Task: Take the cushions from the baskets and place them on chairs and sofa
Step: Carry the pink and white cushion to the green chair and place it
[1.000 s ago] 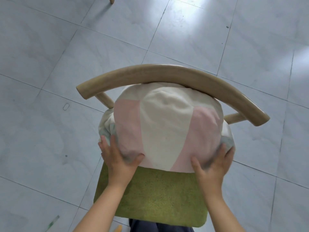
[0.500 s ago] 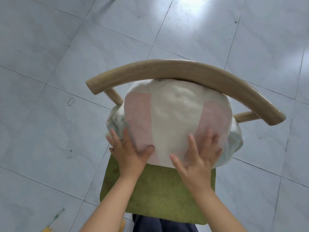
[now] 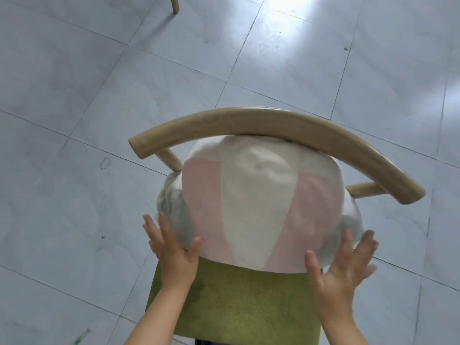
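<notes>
**Grey tiled floor in daylight**

The floor [image 3: 74,70] is laid with large pale grey tiles, marbled and split by thin dark grout lines. A bright glare [image 3: 286,23] falls near the top edge. A wooden leg [image 3: 175,3] stands at the top edge. A green streak [image 3: 82,339] marks the bottom left corner.

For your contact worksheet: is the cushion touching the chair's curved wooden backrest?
Touching. The head view shows the cushion top pressed under the backrest, no gap.
</notes>
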The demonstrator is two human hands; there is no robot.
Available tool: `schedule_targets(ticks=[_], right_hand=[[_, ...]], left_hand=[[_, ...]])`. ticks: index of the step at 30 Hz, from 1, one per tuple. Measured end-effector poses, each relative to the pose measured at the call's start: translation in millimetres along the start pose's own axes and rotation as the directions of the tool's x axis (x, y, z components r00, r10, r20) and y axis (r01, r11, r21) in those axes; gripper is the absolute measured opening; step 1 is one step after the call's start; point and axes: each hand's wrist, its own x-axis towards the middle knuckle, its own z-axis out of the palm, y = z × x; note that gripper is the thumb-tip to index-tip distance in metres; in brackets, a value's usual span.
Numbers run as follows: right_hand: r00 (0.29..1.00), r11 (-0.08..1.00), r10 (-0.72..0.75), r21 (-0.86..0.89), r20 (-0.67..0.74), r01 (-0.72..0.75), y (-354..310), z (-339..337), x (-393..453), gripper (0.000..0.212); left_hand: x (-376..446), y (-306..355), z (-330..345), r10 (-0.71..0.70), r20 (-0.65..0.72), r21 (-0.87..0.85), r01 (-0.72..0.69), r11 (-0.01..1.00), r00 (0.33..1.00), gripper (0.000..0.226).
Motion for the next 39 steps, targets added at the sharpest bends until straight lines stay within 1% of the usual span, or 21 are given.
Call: schedule_targets(ticks=[1, 2, 3, 4, 7, 9, 13, 14, 16, 18, 20, 21, 23, 24, 26, 28, 30, 32, 36, 38, 39], right_hand=[[0.987, 0.986, 0.162, 0.036, -0.005, -0.161, 2.9, -0.6, 10.7, 0.084], [0.963, 0.961, 0.271, 0.049, 0.01, -0.271, 8.4, 4.3, 20.7, 0.095], [0.942, 0.941, 0.333, 0.05, 0.043, -0.335, 14.8, 13.1, 29.0, 0.103], [0.931, 0.931, 0.358, 0.04, 0.075, -0.362, 21.1, 23.7, 35.1, 0.107], [0.916, 0.924, 0.381, -0.027, 0.128, -0.381, 42.8, 49.9, 42.4, 0.11], [0.916, 0.928, 0.373, -0.046, 0.148, -0.37, 53.5, 53.8, 45.2, 0.11], [0.923, 0.944, 0.328, -0.043, 0.201, -0.326, 52.8, 34.7, 44.3, 0.106], [0.927, 0.948, 0.316, -0.031, 0.2, -0.316, 46.5, 25.8, 41.9, 0.104], [0.931, 0.951, 0.307, -0.02, 0.197, -0.309, 28.3, 4.6, 30.9, 0.098], [0.949, 0.971, 0.24, -0.035, 0.206, -0.238, 3.4, -19.5, 11.5, 0.093], [0.958, 0.994, 0.069, -0.096, 0.278, -0.044, -24.6, -37.7, -15.8, 0.089], [0.941, 0.991, -0.042, -0.105, 0.336, 0.082, -36.5, -43.1, -31.7, 0.083], [0.871, 0.952, -0.248, -0.059, 0.423, 0.3, -61.3, -47.6, -58.3, 0.069], [0.829, 0.929, -0.317, -0.023, 0.46, 0.369, -74.5, -48.6, -68.4, 0.065], [0.729, 0.88, -0.43, 0.066, 0.533, 0.47, -101.9, -48.2, -83.0, 0.058], [0.626, 0.82, -0.524, 0.143, 0.578, 0.554, -130.1, -45.4, -94.1, 0.053], [0.542, 0.768, -0.583, 0.194, 0.606, 0.61, -152.6, -39.3, -101.9, 0.051], [0.505, 0.745, -0.612, 0.229, 0.608, 0.627, -172.6, -29.4, -104.4, 0.051], [0.518, 0.736, -0.618, 0.202, 0.591, 0.647, -232.6, 10.3, -101.8, 0.056], [0.541, 0.754, -0.574, 0.139, 0.614, 0.642, -276.2, 36.7, -103.5, 0.06], [0.567, 0.773, -0.544, 0.106, 0.619, 0.626, -300.4, 50.7, -106.5, 0.066]], left_hand=[[1.3, 2.0, -0.3, -0.033, -0.01, -0.047, 0.032, 0.998, 0.999, 0.107], [4.7, 3.0, 2.5, -0.065, 0.024, -0.065, 0.066, 0.996, 0.998, 0.11], [9.2, 4.3, 7.4, -0.096, 0.086, -0.037, 0.099, 0.994, 0.992, 0.112], [15.2, 3.9, 14.3, -0.123, 0.139, 0.026, 0.12, 0.992, 0.983, 0.112], [30.1, -2.1, 35.2, -0.196, 0.185, 0.215, 0.155, 0.964, 0.963, 0.112], [36.7, -5.7, 41.8, -0.235, 0.197, 0.294, 0.171, 0.94, 0.952, 0.104], [34.5, -2.2, 27.6, -0.245, 0.284, 0.34, 0.141, 0.93, 0.927, 0.092], [31.3, 1.7, 20.7, -0.232, 0.272, 0.325, 0.138, 0.936, 0.934, 0.086], [16.2, 18.4, 3.9, -0.178, 0.174, 0.226, 0.137, 0.964, 0.968, 0.075], [-7.8, 39.2, -15.9, -0.131, 0.084, 0.133, 0.119, 0.984, 0.988, 0.064], [-37.9, 54.1, -39.7, -0.092, 0.031, 0.109, 0.089, 0.99, 0.995, 0.057], [-54.1, 58.5, -53.2, -0.078, 0.001, 0.095, 0.077, 0.993, 0.997, 0.053], [-79.0, 66.5, -86.4, -0.087, -0.042, 0.045, 0.088, 0.995, 0.995, 0.046], [-89.7, 67.2, -103.6, -0.106, -0.052, 0.019, 0.107, 0.994, 0.993, 0.044], [-109.1, 68.4, -135.0, -0.128, -0.05, -0.024, 0.127, 0.992, 0.99, 0.042], [-123.9, 66.2, -165.0, -0.106, -0.026, -0.046, 0.105, 0.993, 0.994, 0.048], [-133.7, 57.6, -191.6, -0.108, 0.003, -0.069, 0.108, 0.992, 0.994, 0.046], [-136.8, 44.7, -216.5, -0.135, 0.003, -0.106, 0.135, 0.985, 0.991, 0.042], [-100.5, 18.0, -276.7, -0.212, -0.024, -0.267, 0.198, 0.943, 0.977, 0.053], [-64.2, 3.2, -313.7, -0.191, 0.026, -0.335, 0.189, 0.923, 0.981, 0.054], [-45.3, -5.3, -334.0, -0.173, 0.077, -0.367, 0.189, 0.911, 0.982, 0.048]])
